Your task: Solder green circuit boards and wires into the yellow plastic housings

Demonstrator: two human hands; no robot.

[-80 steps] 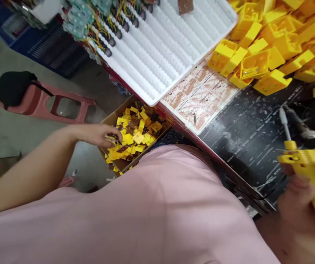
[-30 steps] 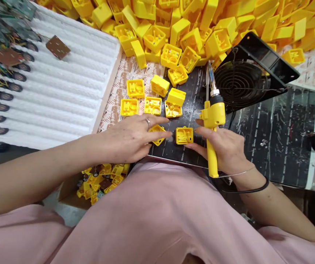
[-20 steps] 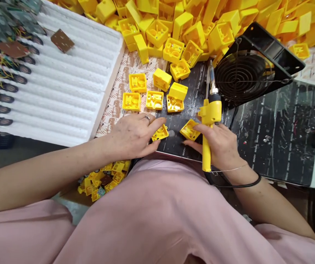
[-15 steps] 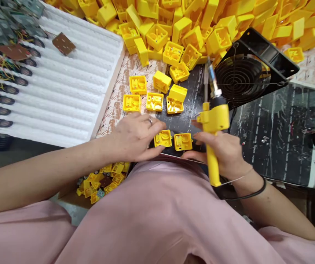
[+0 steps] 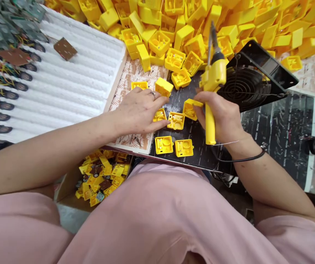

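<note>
My right hand (image 5: pixel 219 113) is wrapped round the yellow handle of a trigger-style soldering iron (image 5: pixel 214 75), its tip pointing away from me. The thumb and a finger of that hand also reach a tilted yellow plastic case (image 5: pixel 191 109). My left hand (image 5: pixel 142 110) lies palm down with its fingers apart. Between its thumb and forefinger is a partly covered yellow case (image 5: pixel 159 115); its thumb tip reaches another open case (image 5: pixel 176 120). Nearer me, two open cases, a left one (image 5: pixel 164 145) and a right one (image 5: pixel 184 147), sit side by side at the bench edge.
A large pile of yellow cases (image 5: pixel 182 36) fills the back. A black fan (image 5: pixel 245 80) stands at right. At left, a white ribbed foam tray (image 5: pixel 91 66) carries wired circuit boards and a brown board (image 5: pixel 65 48). A cardboard box (image 5: pixel 69 190) of yellow parts is below the bench.
My hands came from the parts box to the bench and set two cases side by side at its edge. Both hands have since moved farther back, and cases behind have shifted towards me.
</note>
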